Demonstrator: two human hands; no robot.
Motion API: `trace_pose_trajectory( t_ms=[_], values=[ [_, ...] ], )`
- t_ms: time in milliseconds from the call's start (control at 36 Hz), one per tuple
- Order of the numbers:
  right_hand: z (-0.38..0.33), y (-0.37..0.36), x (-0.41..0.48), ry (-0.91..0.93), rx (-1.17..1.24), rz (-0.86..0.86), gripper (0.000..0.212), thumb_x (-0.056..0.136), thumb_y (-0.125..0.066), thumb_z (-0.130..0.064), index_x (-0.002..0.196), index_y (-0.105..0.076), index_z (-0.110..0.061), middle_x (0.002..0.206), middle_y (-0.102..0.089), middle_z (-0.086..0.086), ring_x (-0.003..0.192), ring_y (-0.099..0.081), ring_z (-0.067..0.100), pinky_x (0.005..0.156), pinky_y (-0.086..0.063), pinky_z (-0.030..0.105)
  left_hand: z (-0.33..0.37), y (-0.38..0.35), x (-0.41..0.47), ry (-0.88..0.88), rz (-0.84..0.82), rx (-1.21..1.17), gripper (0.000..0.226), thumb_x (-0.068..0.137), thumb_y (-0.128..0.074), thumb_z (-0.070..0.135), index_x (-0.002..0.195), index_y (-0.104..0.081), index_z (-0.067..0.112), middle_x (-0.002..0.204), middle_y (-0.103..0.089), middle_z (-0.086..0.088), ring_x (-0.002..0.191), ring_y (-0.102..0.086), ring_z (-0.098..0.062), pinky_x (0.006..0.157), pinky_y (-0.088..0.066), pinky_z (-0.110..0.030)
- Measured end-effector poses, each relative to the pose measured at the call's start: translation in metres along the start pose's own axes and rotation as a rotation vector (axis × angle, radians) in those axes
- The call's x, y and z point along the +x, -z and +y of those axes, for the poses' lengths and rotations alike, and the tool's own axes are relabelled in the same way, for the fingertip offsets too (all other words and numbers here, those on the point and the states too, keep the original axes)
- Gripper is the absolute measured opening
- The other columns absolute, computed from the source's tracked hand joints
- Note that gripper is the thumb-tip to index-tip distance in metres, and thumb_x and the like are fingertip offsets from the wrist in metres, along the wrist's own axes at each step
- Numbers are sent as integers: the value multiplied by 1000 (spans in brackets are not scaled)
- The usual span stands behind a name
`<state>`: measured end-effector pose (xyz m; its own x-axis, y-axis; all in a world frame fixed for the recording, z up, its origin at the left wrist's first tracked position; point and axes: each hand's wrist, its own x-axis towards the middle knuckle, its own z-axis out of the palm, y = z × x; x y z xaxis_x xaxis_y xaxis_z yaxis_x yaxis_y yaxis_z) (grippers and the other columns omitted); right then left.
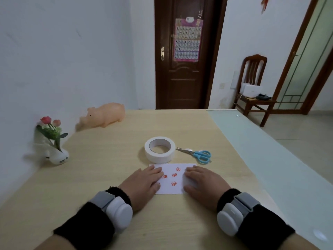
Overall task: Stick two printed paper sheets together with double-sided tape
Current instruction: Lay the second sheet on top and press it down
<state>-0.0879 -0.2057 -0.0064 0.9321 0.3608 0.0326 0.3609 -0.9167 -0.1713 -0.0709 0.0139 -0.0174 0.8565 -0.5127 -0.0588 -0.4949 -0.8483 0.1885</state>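
Note:
A white paper sheet [173, 177] printed with small red figures lies flat on the wooden table [126, 177]. My left hand [144, 183] rests flat on its left part, fingers straight. My right hand [201, 183] lies flat on its right part. I cannot tell whether a second sheet lies under it. Just beyond the paper stands a wide roll of white double-sided tape [159, 149]. Blue-handled scissors [196, 154] lie shut to the right of the roll.
An orange toy pig [104, 115] sits at the far left of the table by the wall. A small white vase with pink flowers [54, 143] stands at the left edge. A glass-topped strip [261, 159] runs along the table's right side.

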Motion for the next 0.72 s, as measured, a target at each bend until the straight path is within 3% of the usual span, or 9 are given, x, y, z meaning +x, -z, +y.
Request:
trace_pose_trajectory(
  t_ms=[306,528,722],
  values=[
    [4,-8,2,-50,62,65,50,87,-54,-42,133,-51,-23,144,-44,-8,133,-37,13,109,-26,23,-3,-7,1,44,81,-96,44,99,-38,28,143,-34,25,153,-25,11,144,-12,-9,116,-13,-31],
    [4,-12,2,-80,58,75,43,85,-54,-42,124,-56,-25,134,-53,-5,125,-43,18,104,-34,28,0,-7,0,73,131,-111,43,97,-42,27,140,-41,24,152,-28,9,142,-18,-7,114,-14,-19],
    [7,-13,6,-66,45,86,41,86,-54,-39,123,-57,-23,133,-54,-5,126,-43,17,103,-32,25,-3,-8,2,75,130,-126,42,98,-41,26,140,-40,26,153,-27,10,142,-17,-7,112,-12,-19]
  ],
)
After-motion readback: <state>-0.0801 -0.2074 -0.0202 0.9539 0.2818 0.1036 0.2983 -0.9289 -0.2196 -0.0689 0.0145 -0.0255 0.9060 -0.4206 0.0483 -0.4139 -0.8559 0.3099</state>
